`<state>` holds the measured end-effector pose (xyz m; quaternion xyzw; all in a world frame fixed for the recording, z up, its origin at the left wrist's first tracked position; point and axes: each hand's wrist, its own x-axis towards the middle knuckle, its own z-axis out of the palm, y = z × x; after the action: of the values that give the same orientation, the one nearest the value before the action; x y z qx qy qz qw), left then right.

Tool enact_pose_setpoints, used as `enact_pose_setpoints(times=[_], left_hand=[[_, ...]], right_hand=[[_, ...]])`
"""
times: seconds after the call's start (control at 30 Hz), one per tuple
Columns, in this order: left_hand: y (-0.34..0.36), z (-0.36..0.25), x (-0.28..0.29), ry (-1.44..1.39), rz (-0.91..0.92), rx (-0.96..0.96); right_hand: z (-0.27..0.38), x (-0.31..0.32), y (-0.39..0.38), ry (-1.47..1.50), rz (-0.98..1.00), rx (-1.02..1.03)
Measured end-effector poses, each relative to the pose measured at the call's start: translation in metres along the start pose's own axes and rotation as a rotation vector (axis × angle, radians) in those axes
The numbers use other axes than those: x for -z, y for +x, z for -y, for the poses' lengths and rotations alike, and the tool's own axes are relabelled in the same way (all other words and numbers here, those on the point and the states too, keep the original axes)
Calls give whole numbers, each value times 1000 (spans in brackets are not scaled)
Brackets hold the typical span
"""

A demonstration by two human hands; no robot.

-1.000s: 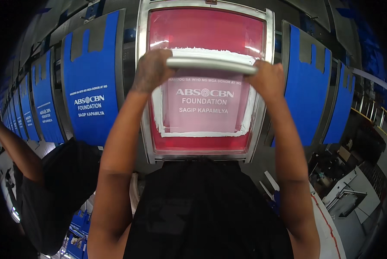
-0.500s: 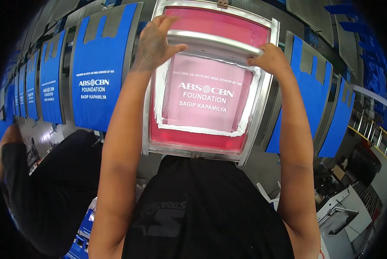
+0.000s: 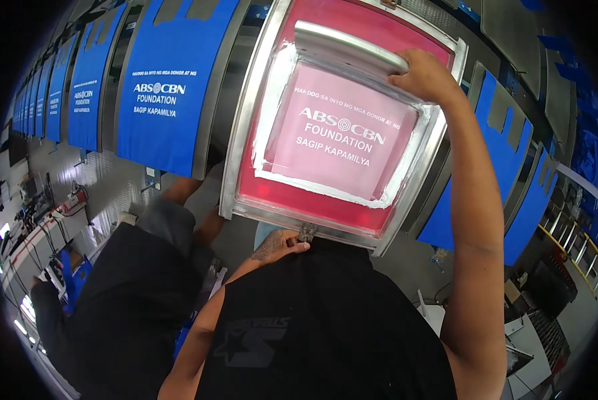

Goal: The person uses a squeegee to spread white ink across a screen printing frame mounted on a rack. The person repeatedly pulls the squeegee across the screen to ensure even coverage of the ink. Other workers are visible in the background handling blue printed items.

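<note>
A metal-framed printing screen (image 3: 247, 127) with pink-red mesh lies before me, tilted a little. White ink borders a pale printed panel (image 3: 342, 127) in its middle. Across the upper part of the mesh rests a long metal squeegee (image 3: 346, 45). My right hand (image 3: 427, 77) is closed around the squeegee's right end. At the frame's near edge, my left hand (image 3: 279, 245) has its fingers closed at a small metal bracket (image 3: 307, 232). What lies under the screen is hidden.
Blue bag-shaped pieces with white print lie on flat boards in a row at left (image 3: 172, 87) and right (image 3: 472, 173). Close on my left, a person in dark clothing (image 3: 132, 287) leans in. A chair (image 3: 549, 280) and yellow railing (image 3: 569, 257) stand at right.
My left hand has left the squeegee's left side and come down to the frame's near edge. My right hand stays on the squeegee. The person at left has moved closer.
</note>
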<state>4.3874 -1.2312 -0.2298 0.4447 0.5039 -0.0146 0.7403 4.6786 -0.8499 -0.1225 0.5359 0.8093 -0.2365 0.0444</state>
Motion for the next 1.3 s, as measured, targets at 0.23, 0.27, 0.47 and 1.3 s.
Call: enact_pose_setpoints(times=[0.23,0.27,0.47,1.3], left_hand=[[16,55,-21,-98,-142,-337],[10,44,-23,-170,-149,-316],[-12,-4,-12,-128,-176,-261],[-7,-15,49,612,-1400,-447]], right_hand=[[27,-24,-33,-94,-136,-38],[30,-34,-39,-100,-147,-37],[108,-101,-155,-95,-125,-62],[-35,-138,-225,1440,-260,-686]])
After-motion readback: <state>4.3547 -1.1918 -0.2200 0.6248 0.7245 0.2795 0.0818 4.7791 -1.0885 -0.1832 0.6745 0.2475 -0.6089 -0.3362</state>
